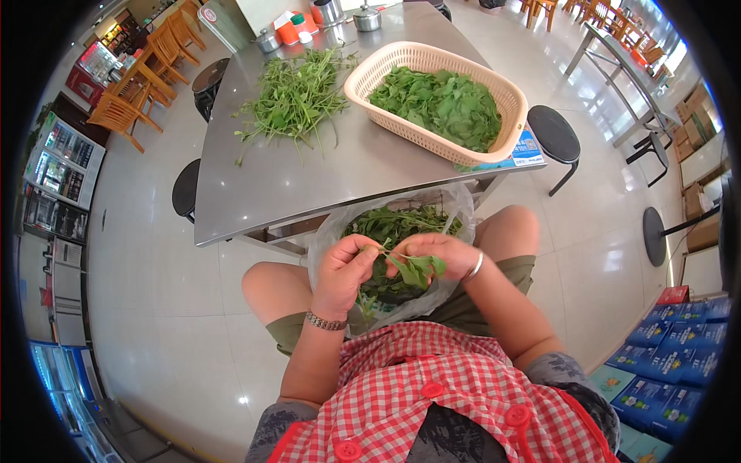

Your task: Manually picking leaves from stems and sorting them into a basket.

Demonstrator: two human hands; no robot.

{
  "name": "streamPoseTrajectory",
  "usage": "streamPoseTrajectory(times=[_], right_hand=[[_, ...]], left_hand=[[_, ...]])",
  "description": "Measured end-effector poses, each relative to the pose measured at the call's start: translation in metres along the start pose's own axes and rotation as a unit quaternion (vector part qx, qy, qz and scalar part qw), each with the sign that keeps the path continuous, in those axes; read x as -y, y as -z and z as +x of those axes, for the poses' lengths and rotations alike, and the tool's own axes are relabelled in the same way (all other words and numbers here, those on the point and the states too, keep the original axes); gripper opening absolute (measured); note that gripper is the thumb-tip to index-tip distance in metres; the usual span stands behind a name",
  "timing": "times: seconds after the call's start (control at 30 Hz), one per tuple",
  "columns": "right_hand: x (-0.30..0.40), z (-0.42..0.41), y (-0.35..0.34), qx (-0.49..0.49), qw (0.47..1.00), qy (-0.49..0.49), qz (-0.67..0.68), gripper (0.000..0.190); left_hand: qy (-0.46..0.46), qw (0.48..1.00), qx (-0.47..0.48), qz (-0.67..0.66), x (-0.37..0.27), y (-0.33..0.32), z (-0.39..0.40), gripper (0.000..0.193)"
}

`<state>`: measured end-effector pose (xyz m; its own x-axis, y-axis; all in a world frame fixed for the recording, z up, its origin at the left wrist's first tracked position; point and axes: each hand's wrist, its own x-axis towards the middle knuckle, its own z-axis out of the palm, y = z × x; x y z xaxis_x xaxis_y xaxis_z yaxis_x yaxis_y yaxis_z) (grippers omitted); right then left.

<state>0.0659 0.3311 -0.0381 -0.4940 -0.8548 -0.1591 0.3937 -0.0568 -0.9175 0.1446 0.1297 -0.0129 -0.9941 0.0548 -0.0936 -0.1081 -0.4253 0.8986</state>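
Thumb and fingers of my left hand (346, 269) pinch a thin green stem just above my lap. Close beside it, my right hand (437, 254) grips the same sprig, and its leaves (418, 269) hang below the fingers. Under both hands a clear plastic bag (463, 214) stands open between my knees, filled with leafy green stems (399, 223). On the steel table ahead, a beige plastic basket (362, 87) holds plucked green leaves (440, 104). A loose heap of leafy stems (295, 95) lies to the left of the basket.
The steel table's (278, 191) near edge runs just beyond the bag. At its back are small metal pots (367, 18) and an orange container (295, 28). Black round stools (553, 134) flank the table. Blue boxes (666, 359) are stacked at the lower right.
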Motion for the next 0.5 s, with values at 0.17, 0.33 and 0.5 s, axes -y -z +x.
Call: streamPoseTrajectory(times=[0.17,0.33,0.5], right_hand=[[-0.028,0.008,-0.032,0.214,0.917,0.067,0.329,0.045],[-0.027,0.011,-0.034,0.167,0.888,0.015,0.428,0.037],[-0.022,0.005,-0.038,0.119,0.933,0.045,0.337,0.025]], left_hand=[[0.037,0.998,-0.039,-0.016,0.002,-0.012,0.000,0.009],[0.011,1.000,0.004,0.001,0.006,-0.001,0.000,0.008],[-0.002,1.000,0.007,0.009,0.004,-0.004,-0.002,0.007]])
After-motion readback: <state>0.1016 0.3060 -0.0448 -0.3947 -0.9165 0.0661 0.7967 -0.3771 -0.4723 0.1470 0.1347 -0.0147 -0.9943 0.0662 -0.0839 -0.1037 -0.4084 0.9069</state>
